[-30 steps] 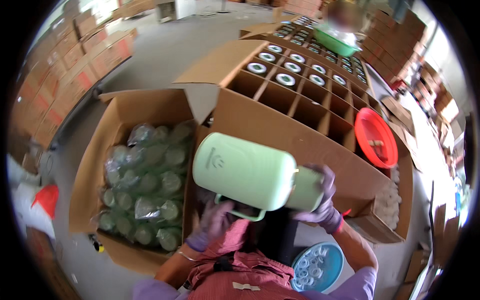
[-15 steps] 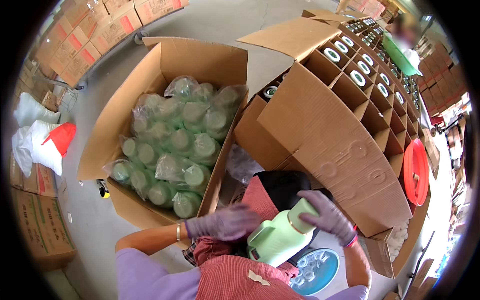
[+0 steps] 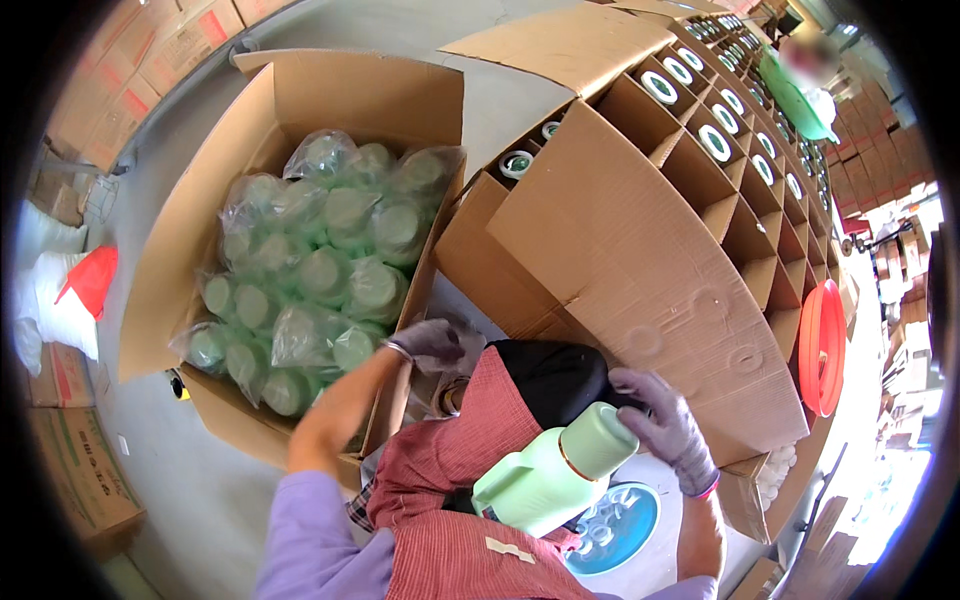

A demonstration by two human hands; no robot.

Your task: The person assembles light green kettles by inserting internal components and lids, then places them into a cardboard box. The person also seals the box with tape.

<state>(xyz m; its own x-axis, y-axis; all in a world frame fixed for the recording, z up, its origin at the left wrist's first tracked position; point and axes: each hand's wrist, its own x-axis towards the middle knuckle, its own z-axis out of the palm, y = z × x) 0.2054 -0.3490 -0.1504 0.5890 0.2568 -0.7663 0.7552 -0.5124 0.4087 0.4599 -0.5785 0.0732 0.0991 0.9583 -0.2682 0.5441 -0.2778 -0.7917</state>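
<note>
A pale green flask (image 3: 545, 480) with a matching cap lies tilted across my lap, its handle toward the left. My right hand (image 3: 668, 425), in a grey-purple glove, is beside the cap with its fingers apart and curved. The thumb side is at the cap's end; whether it touches is hard to see. My left hand (image 3: 435, 345), gloved alike, is lowered by the gap between the two cartons, near loose clear plastic. Its fingers are partly hidden, so a hold cannot be made out. A red checked apron (image 3: 440, 440) covers my lap.
At left an open carton (image 3: 200, 190) holds several bagged green flasks (image 3: 350, 215). A divided carton (image 3: 640, 260) at right has white-rimmed items in its cells. A red basin (image 3: 822, 345) leans there. A blue basin (image 3: 640, 530) holds clear parts. A person with a green basin (image 3: 795, 95) is far right.
My left hand has moved up and left, from beside the flask to the gap by the cartons. My right hand has loosened from around the cap. The view has shifted slightly.
</note>
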